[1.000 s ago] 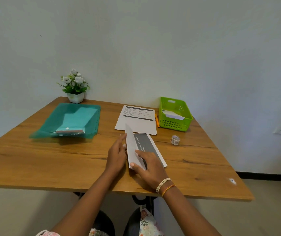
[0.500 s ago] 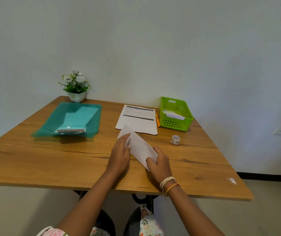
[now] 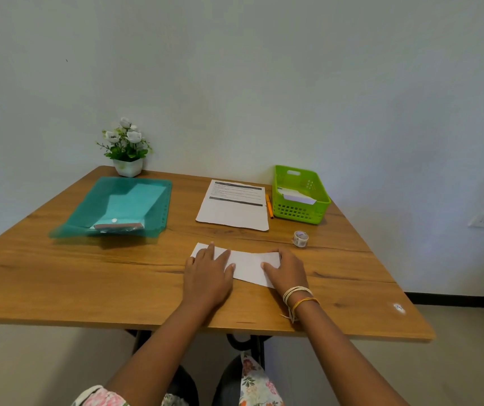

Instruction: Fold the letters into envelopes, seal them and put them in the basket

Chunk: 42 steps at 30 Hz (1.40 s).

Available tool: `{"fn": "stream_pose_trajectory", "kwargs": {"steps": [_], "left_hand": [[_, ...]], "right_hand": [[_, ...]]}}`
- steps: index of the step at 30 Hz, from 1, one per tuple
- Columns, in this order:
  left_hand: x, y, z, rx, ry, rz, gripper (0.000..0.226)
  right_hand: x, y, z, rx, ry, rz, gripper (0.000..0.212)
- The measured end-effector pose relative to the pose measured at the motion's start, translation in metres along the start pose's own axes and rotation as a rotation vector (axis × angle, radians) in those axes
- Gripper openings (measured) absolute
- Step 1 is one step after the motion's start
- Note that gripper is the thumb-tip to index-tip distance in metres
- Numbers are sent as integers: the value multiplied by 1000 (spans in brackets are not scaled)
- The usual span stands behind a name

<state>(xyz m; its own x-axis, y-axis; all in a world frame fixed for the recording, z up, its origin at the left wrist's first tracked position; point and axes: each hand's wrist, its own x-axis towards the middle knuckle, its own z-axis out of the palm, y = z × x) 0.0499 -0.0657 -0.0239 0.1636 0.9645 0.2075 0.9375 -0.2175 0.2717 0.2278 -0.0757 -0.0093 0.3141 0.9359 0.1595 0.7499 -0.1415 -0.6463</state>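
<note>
Two hands flat on one folded letter [image 3: 248, 266], near the front middle of the table [image 3: 59, 276]. Left hand [image 3: 207, 272] spread palm down over the letter's left end, fingers extended and pressing, nothing pinched or lifted; right hand [image 3: 286, 272] likewise open and flat on the right end, holding the paper down without closing around it. Long axis running left to right across the table, tilted a little so the right end sits nearer the front edge; blank side up, no print showing. Probably mid-crease, fold being pressed flat before going into an envelope. Thin, light and limp, likely to spring open at the fold once released and to slide easily on the smooth wood; best taken by pinching a short end or the folded long edge, thumb beneath and fingers on top, rather than scraped up from the middle. Easily creased crooked, so even pressure along the fold advisable. Farther back: second printed sheet [image 3: 233, 206] lying flat, orange pen [image 3: 269, 206] just beside it, green basket [image 3: 300, 194] at back right with something white already inside, small roll of tape [image 3: 300, 239] near the right hand, teal folder [image 3: 114, 208] at left and potted flowers [image 3: 126, 148] by the wall. Envelopes not clearly identifiable.
</note>
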Motion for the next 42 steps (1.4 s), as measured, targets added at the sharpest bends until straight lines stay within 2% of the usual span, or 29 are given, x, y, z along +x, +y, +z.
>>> {"fn": "stream_pose_trajectory", "kwargs": {"steps": [3,6,9,12,16,24,32,33,35,38,42], "left_hand": [[-2,2,-2,62,-41,-14,55],[-2,3,-2,83,-88,-38,59],[0,4,0,87,-118,-48,61],[4,1,2,94,-154,4,60],[8,-7,1,92,-191,48,58],[7,-28,-6,92,-181,6,57],[5,-30,-8,105,-171,-31,58],[5,-30,-8,111,-170,-28,58],[6,-31,-7,115,-166,-22,58],[6,-31,-6,103,-169,-19,57],[7,-32,-5,87,-167,-28,58]], "right_hand": [[-1,-1,5,-194,114,-9,41],[-9,-10,11,-348,203,-129,45],[-17,-24,25,-281,58,-276,44],[-20,-33,38,-275,-138,-313,48],[-18,-35,38,-397,-240,-337,50],[-7,-14,24,-483,-238,-219,54],[-12,-35,40,-494,-163,-18,64],[-14,-41,42,-482,-153,-41,65],[-18,-53,50,-449,-166,-204,64],[-22,-61,57,-441,-289,-407,56],[-9,-39,44,-434,-286,-319,56]]}}
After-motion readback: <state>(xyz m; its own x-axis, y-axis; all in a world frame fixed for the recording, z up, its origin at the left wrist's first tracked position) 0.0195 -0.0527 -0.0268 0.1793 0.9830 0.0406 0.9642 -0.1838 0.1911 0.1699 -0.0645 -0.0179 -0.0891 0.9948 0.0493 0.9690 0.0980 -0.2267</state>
